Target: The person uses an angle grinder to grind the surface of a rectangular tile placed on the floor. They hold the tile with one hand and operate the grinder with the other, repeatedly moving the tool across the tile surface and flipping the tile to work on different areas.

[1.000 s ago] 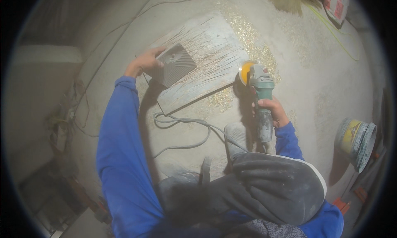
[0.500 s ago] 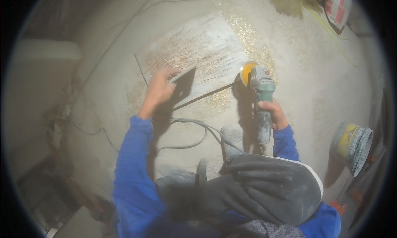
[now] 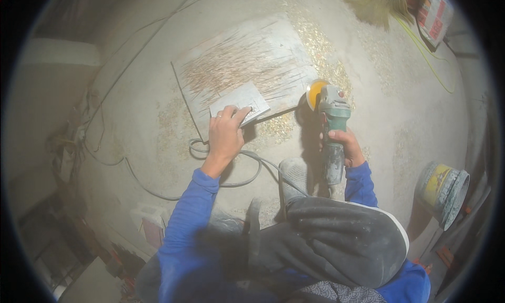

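Head view, left hand (image 3: 225,136) part-hiding tile (image 3: 235,97), broom (image 3: 376,9) cropped

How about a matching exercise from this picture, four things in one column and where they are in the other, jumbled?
Things
1. Tile
2. Grinder
3. Broom
4. Bucket

Places
A. At the top right, beside a red-and-white bag
B. In the right grip
C. By the right side of the view, with a yellow patch on its wall
D. In the left grip, over the near part of the scored slab

Right pairs: 1-D, 2-B, 3-A, 4-C
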The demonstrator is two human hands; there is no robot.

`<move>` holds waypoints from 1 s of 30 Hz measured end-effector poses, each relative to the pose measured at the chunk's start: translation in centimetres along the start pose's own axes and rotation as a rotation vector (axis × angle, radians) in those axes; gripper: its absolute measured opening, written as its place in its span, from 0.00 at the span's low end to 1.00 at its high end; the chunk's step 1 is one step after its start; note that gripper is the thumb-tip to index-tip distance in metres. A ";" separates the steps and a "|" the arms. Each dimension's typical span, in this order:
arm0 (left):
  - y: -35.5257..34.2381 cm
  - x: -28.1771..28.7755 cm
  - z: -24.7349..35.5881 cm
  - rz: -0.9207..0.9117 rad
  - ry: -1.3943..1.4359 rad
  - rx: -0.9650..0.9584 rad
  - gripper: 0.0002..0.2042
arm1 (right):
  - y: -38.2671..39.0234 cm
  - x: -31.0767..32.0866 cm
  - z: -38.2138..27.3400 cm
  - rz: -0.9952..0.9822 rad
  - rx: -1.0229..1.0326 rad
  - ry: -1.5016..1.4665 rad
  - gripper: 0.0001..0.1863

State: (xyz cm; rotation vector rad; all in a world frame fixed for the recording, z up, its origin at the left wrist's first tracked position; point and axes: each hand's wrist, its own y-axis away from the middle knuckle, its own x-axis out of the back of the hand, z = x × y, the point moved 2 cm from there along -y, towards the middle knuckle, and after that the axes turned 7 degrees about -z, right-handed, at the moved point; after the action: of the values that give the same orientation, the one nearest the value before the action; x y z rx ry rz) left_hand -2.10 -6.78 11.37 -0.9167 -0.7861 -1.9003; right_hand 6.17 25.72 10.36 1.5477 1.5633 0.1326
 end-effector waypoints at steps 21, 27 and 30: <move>0.8 -3.3 0.5 0.069 -0.170 -0.081 0.28 | 0.0 -0.4 -0.4 -0.020 0.015 0.037 0.36; -1.9 1.4 -1.3 -0.095 0.065 0.045 0.30 | 0.0 -0.2 -0.4 -0.016 0.016 0.025 0.34; -4.5 3.9 -3.7 -0.206 0.215 0.059 0.30 | 0.0 -0.2 -0.4 -0.029 0.019 0.022 0.33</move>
State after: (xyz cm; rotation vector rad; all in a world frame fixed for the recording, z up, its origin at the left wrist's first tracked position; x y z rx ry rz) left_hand -8.59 -9.44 11.85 -0.6005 -0.8266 -2.1011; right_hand 5.88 25.76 10.65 1.5424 1.6074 0.1191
